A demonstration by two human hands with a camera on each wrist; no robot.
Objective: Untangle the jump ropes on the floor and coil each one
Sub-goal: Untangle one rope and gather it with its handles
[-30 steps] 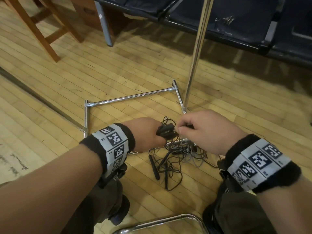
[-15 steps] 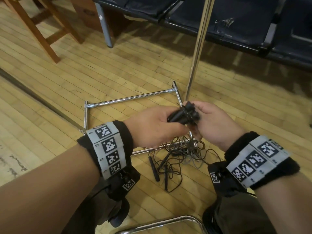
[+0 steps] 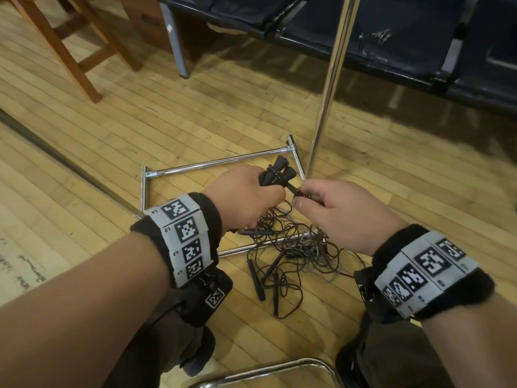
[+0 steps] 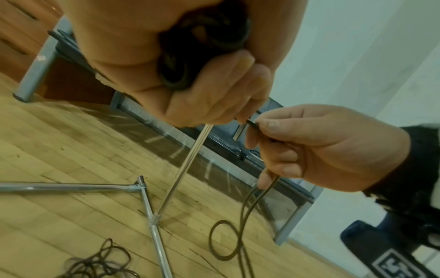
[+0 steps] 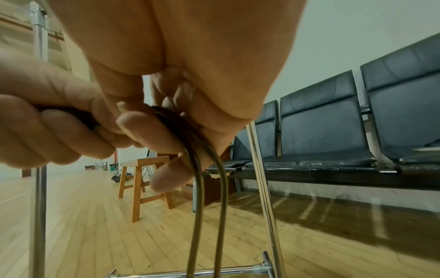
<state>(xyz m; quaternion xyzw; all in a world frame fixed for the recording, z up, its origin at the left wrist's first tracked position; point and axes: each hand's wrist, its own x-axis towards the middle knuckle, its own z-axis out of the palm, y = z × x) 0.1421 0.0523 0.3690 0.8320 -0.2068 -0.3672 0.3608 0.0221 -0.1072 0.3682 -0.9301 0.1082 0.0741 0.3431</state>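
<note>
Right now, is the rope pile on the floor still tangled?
Tangled: the rope pile lies in crossing loops, several handles loose among them.

Black jump-rope handles (image 3: 275,175), bunched side by side and raised above the floor, with thin dark cord (image 4: 247,206) hanging down in a loop. Remaining ropes (image 3: 291,247) lie tangled on the wooden floor, three loose handles (image 3: 256,278) at the near edge.
</note>
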